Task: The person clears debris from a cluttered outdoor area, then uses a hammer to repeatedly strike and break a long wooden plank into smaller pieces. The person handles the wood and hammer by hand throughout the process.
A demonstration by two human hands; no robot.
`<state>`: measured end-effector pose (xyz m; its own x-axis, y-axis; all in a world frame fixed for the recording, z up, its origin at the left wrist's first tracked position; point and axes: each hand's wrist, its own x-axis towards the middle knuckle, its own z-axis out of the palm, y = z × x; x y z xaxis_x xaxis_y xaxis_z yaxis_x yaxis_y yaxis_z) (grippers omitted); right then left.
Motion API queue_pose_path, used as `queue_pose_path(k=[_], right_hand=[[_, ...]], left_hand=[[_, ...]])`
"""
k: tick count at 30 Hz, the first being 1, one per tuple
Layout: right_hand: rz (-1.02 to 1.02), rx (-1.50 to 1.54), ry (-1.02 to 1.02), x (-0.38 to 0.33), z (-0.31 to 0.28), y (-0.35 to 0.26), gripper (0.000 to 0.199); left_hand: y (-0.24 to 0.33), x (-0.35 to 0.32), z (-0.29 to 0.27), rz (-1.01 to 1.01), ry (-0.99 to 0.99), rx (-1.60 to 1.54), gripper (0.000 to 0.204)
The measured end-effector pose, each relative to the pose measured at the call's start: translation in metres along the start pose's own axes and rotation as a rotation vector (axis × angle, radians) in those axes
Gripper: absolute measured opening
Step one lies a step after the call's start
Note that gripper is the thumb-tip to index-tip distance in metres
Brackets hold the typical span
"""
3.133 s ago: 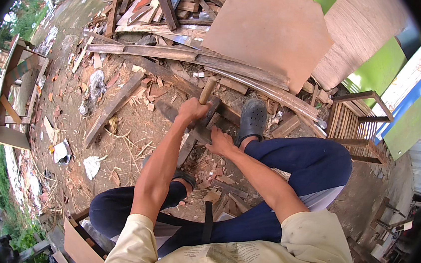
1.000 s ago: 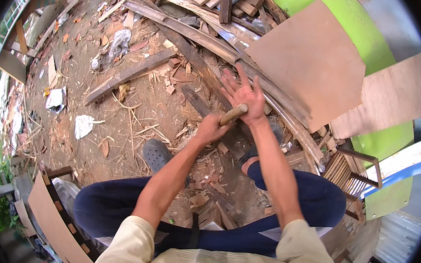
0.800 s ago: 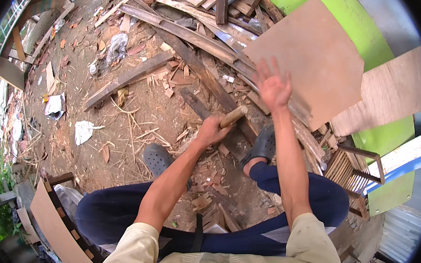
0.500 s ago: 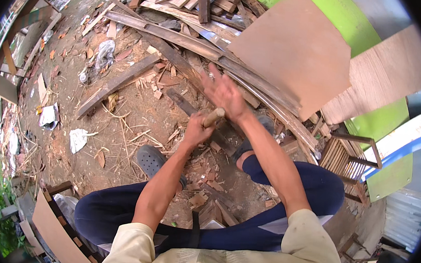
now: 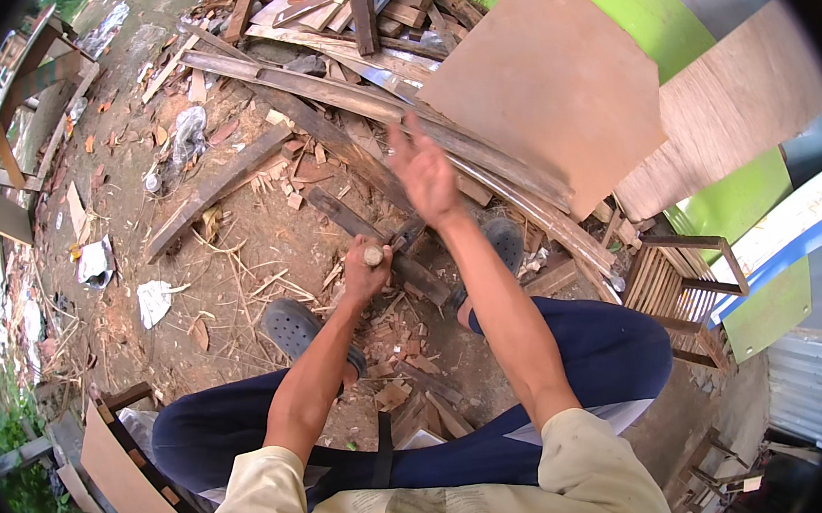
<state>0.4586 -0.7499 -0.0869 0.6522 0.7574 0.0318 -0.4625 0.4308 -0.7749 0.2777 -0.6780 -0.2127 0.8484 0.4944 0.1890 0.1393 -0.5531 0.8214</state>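
My left hand (image 5: 364, 274) is closed round the wooden handle (image 5: 373, 256) of a tool, its butt end pointing up. A dark part (image 5: 407, 235) juts out beside that fist; I cannot make out whether it is the tool's head. Below them a dark wooden strip (image 5: 337, 213) lies slantwise on the ground between my feet. Up and to the right my right hand (image 5: 425, 175) is raised with fingers spread, holding nothing. It is apart from the tool and in front of a long weathered beam (image 5: 329, 137).
Beyond my hands lies a heap of scrap wood (image 5: 359, 17) with long planks. A brown board (image 5: 552, 93) leans at the right, above a slatted wooden frame (image 5: 678, 280). Another beam (image 5: 216, 191) rests on the littered dirt. My clogs (image 5: 292, 326) flank the work spot.
My left hand has drawn down and left, away from my right hand, and the handle's butt has tipped toward me. My right hand stays raised and spread. The view has shifted slightly.
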Motion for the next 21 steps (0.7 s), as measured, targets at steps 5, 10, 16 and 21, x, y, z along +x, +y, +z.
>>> queue_pose_path(k=[5, 10, 16, 21], right_hand=[[0.13, -0.481, -0.338, -0.048, 0.118, 0.07, 0.066], [-0.022, -0.712, -0.273, -0.056, 0.101, 0.101, 0.061], [0.065, -1.332, 0.226, -0.058, -0.008, 0.08, 0.045], [0.207, -1.306, -0.099, -0.064, -0.06, 0.064, 0.051]], left_hand=[[-0.051, -0.026, 0.003, -0.023, 0.147, -0.058, 0.015], [-0.04, -0.035, 0.012, -0.362, 0.23, -0.719, 0.024], [-0.038, -0.007, -0.022, -0.678, 0.517, -1.189, 0.024], [-0.024, 0.017, -0.06, -0.7, 0.511, -1.28, 0.026]])
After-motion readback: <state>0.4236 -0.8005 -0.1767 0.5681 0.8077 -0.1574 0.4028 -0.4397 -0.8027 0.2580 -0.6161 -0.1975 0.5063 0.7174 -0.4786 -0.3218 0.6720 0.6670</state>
